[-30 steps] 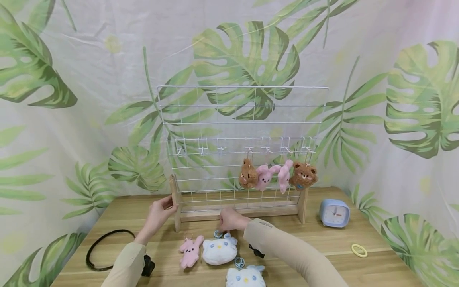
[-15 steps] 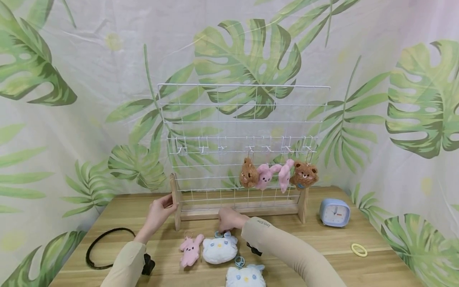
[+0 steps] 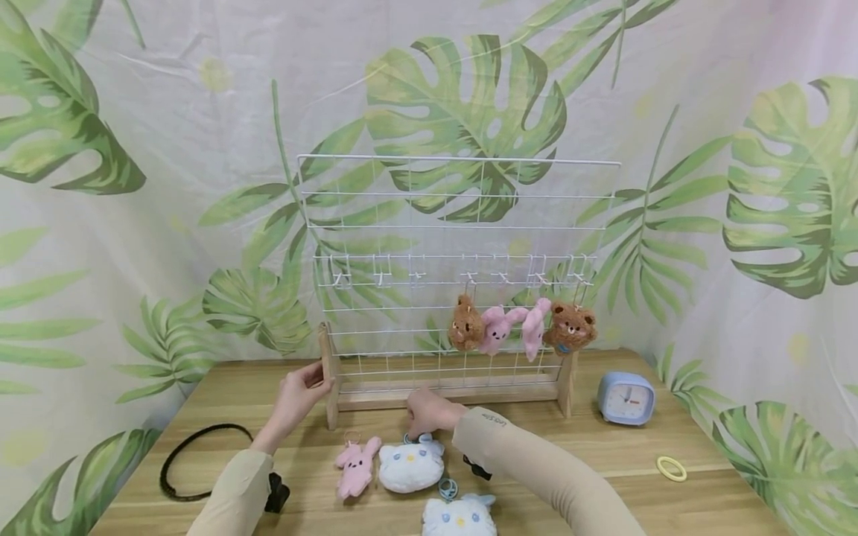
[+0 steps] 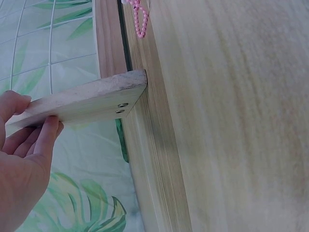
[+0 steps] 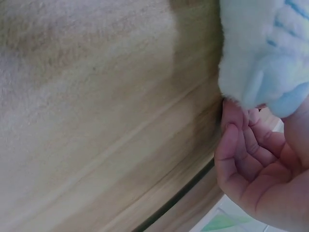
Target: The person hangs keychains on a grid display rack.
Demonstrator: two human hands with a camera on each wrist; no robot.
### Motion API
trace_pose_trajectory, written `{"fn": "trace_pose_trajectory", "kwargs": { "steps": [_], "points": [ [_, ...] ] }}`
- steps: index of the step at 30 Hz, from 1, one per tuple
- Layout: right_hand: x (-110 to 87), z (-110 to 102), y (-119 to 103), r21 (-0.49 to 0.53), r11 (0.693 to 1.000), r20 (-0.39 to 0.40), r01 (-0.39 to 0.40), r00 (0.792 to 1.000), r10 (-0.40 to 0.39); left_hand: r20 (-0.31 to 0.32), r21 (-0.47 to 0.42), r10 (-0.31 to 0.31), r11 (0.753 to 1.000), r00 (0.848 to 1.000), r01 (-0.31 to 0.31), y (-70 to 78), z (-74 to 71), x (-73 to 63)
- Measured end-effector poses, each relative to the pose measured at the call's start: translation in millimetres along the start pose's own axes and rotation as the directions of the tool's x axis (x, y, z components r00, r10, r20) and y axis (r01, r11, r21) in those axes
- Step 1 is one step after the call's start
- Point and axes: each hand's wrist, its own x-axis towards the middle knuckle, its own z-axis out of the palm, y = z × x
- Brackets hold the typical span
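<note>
Farther white plush (image 3: 410, 470), unmoved, right grip (image 3: 431, 411) at its blue ring (image 3: 407, 438), closure unclear; left grip (image 3: 298, 391) clamped on rack upright (image 4: 99, 99).

A display corner: a rectangular white wire-grid rack (image 3: 456, 257) stands toward the far edge of a light-brown wood-grain tabletop (image 3: 623, 458). A white, green-leaf-printed cloth curtain (image 3: 462, 112) hides whether it's home or studio.

R hand (image 3: 432, 412) part-hides blue ring (image 3: 406, 439); 1 white plush (image 3: 459, 518) cut off btm.
</note>
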Motion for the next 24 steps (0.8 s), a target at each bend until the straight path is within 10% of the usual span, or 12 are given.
{"fn": "trace_pose_trajectory", "kwargs": {
  "steps": [24],
  "points": [
    [3.0,-9,12,-0.028,0.99,0.065,0.139,0.988,-0.137,0.009,0.005,-0.026,1.0,1.0,0.026,0.7,-0.3,-0.1]
  ]
}}
